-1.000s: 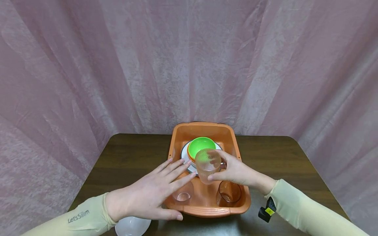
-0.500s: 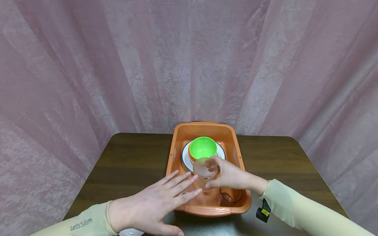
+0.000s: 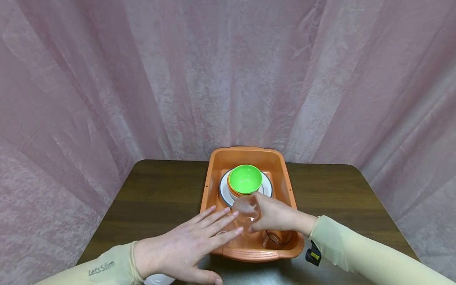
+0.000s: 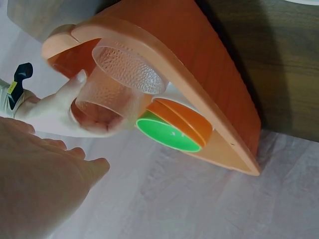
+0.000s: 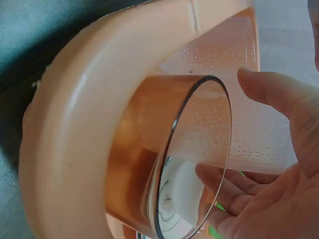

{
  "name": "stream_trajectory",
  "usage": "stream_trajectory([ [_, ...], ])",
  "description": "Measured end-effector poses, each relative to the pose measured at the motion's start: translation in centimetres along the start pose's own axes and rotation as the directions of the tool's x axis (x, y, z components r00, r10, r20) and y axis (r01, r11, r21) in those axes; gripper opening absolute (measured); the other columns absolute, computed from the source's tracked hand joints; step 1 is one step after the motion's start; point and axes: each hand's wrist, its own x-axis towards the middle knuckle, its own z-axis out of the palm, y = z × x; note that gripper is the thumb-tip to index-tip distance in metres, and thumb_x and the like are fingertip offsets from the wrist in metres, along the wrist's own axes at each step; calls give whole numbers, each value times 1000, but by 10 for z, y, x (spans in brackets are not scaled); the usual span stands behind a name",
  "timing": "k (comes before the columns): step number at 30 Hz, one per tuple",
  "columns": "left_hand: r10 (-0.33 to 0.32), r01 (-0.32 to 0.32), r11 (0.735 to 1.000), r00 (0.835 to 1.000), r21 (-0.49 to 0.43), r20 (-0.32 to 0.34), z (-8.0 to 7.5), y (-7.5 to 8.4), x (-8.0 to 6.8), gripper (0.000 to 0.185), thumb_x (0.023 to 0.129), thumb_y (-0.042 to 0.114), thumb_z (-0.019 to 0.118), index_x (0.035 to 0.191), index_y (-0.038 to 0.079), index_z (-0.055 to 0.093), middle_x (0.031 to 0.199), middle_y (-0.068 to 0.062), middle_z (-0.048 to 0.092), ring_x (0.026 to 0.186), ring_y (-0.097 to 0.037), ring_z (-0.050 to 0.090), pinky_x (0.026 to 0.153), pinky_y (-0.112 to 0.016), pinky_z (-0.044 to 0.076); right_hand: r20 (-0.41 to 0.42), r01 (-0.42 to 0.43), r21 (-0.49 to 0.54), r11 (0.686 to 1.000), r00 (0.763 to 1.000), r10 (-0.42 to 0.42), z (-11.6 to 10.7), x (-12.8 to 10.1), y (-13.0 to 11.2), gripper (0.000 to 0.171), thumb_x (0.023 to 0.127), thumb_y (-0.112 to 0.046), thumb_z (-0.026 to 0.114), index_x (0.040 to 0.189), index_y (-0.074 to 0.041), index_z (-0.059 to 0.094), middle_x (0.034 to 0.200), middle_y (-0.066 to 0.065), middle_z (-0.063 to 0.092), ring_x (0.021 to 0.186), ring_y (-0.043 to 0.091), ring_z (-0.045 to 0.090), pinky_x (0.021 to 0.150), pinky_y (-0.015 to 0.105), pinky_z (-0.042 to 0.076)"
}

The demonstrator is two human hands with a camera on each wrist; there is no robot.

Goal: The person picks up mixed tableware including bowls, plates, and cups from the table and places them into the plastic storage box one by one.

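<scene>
My right hand [image 3: 276, 212] grips a clear textured tumbler [image 3: 246, 206] from its right side, inside the orange basin [image 3: 246, 256]. In the left wrist view the thumb and fingers lie on opposite sides of that tumbler [image 4: 107, 97]. A second clear textured tumbler [image 4: 129, 67] stands beside it, mostly hidden behind my left hand in the head view. My left hand [image 3: 189, 249], fingers straight and spread, hovers over the basin's front left corner and holds nothing. A smooth dark-rimmed glass [image 5: 134, 119] stands under my right hand in the front right corner.
Behind the tumblers, a green bowl [image 3: 246, 179] tops a stack with orange bowls [image 4: 192, 124], resting on a white plate [image 3: 268, 187] with a dark rim. A white bowl [image 3: 159, 280] shows partly at the bottom edge. The basin stands on a brown wooden table [image 3: 335, 198] before a pink curtain.
My right hand has lowered the tumbler into the basin, slightly toward me. My left hand has shifted a little right and toward me, now covering more of the second tumbler.
</scene>
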Motion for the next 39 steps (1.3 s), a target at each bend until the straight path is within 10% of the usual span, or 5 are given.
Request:
stream_trajectory([
  [39,-33,37,998,997,-51,67,3,-3,1,98,93,77,49,165,18,20,171,-8,4,157,-27,5,120,-58,22,59,50,-11,999,997,-49,7,7,4,97,71,-14,94,147,-2,35,137,12,53,117,25,59,101,46,49],
])
